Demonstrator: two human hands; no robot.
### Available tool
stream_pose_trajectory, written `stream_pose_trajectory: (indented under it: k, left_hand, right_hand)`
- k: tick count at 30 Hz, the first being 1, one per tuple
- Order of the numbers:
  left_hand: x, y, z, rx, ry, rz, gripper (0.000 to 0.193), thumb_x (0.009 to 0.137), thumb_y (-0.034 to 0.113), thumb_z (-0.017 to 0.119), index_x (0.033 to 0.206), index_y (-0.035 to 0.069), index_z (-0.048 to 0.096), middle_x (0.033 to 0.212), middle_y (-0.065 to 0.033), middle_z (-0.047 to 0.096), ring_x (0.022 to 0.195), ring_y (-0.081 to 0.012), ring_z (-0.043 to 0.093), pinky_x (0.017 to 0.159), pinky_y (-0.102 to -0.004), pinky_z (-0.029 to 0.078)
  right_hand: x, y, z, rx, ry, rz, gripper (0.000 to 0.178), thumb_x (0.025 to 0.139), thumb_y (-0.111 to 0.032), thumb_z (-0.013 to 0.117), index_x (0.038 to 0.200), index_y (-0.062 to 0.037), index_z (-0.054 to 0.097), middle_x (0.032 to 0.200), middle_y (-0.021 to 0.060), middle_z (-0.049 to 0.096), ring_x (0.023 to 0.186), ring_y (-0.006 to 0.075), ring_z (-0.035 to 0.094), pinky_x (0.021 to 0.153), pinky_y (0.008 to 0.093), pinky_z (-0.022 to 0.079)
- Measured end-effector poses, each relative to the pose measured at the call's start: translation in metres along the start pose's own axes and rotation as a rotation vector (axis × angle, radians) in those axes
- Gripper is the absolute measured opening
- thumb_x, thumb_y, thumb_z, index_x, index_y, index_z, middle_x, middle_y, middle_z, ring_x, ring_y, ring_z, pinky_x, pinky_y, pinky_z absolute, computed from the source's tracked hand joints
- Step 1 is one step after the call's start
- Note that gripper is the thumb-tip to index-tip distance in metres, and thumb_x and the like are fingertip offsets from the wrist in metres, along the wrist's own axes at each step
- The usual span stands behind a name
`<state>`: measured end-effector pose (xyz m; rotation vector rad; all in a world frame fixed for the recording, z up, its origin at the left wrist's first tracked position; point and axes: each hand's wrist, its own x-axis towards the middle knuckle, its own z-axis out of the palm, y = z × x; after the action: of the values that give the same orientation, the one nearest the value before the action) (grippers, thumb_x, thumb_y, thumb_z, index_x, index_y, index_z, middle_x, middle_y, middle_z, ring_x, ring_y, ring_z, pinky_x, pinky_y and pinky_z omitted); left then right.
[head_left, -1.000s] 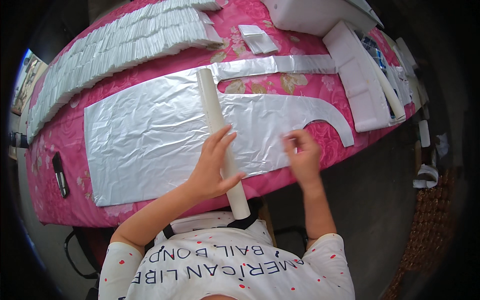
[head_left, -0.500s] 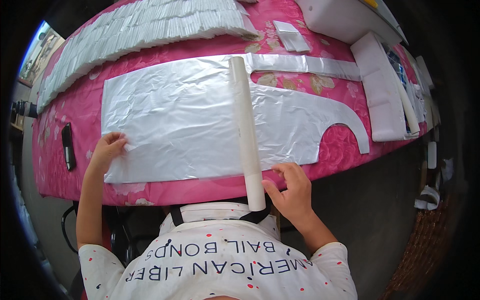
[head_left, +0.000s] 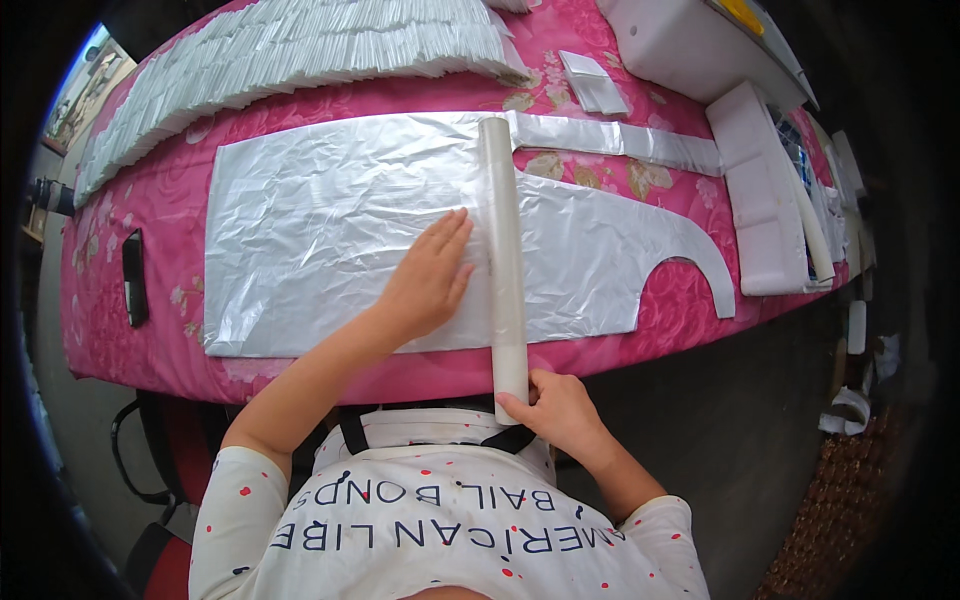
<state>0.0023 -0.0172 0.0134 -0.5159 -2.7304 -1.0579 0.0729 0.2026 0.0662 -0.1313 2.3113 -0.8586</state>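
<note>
A silvery-white plastic film apron [head_left: 310,230] lies spread flat on the pink floral tablecloth, its neck strap and curved cutout toward the right. Across it rests a long pale tube [head_left: 506,270], the near end jutting past the table's front edge. My left hand [head_left: 425,275] lies flat on the film just left of the tube, fingers stretched out. At the near end of the tube, my right hand [head_left: 555,405] grips it, thumb on top and the other fingers partly hidden.
Rows of folded white film packets [head_left: 300,50] line the far left. A small folded packet [head_left: 594,82] lies beyond the strap. White foam boxes [head_left: 755,190] stand at the right. A black phone-like object [head_left: 134,278] is at the left edge. Chairs [head_left: 165,450] stand below.
My left hand has moved right from the film's left edge to beside the tube and flattened. My right hand has come down and closed on the tube's near end.
</note>
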Motion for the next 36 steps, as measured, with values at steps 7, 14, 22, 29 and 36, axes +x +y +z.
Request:
stream_pose_trajectory:
  k: [7,14,22,29,36]
  left_hand:
    - [0.006,0.0,0.023,0.292,-0.138,0.019,0.059,0.084,0.018,0.04,0.135,-0.007,0.025,0.142,-0.0222,0.025,0.134,-0.0334,0.02,0.11,-0.0424,0.013]
    - [0.006,-0.001,0.024,0.376,-0.158,0.028,0.062,0.083,0.023,0.037,0.134,-0.01,0.025,0.142,-0.0238,0.023,0.135,-0.0342,0.017,0.11,-0.0428,0.011]
    - [0.008,0.002,0.023,0.367,-0.154,0.033,0.058,0.084,0.021,0.034,0.133,-0.009,0.028,0.14,-0.0257,0.025,0.134,-0.0361,0.019,0.11,-0.0438,0.011]
    - [0.007,0.003,0.023,0.409,-0.162,0.017,0.06,0.084,0.023,0.036,0.133,-0.01,0.027,0.141,-0.0242,0.025,0.134,-0.0339,0.019,0.11,-0.0422,0.012]
    - [0.005,0.001,0.021,0.42,-0.176,-0.008,0.064,0.081,0.024,0.038,0.134,-0.01,0.025,0.143,-0.0224,0.022,0.135,-0.0315,0.017,0.111,-0.0401,0.011]
  right_hand:
    - [0.014,0.0,-0.012,-0.088,-0.177,-0.04,0.046,0.075,-0.041,0.066,0.081,0.0041,0.063,0.068,0.0171,0.063,0.062,0.0276,0.063,0.058,0.0347,0.048]
    - [0.13,-0.023,-0.057,-0.034,-0.129,-0.101,0.063,0.08,-0.059,0.053,0.067,0.0019,0.065,0.058,0.0115,0.061,0.053,0.0193,0.061,0.054,0.0283,0.049]
    - [0.224,-0.061,-0.093,0.92,-0.015,-0.006,0.048,0.085,-0.047,0.055,0.093,0.0013,0.056,0.081,0.0086,0.061,0.068,0.0152,0.06,0.062,0.0246,0.051]
    - [0.261,-0.04,-0.09,1.761,0.074,-0.272,0.024,0.087,-0.023,0.055,0.101,-0.0026,0.054,0.096,0.0093,0.062,0.083,0.0225,0.062,0.079,0.0363,0.05]
    - [0.272,0.047,-0.215,1.913,0.338,-0.734,0.016,0.085,-0.013,0.054,0.089,-0.0009,0.063,0.088,0.0113,0.066,0.083,0.0227,0.063,0.079,0.0362,0.052]
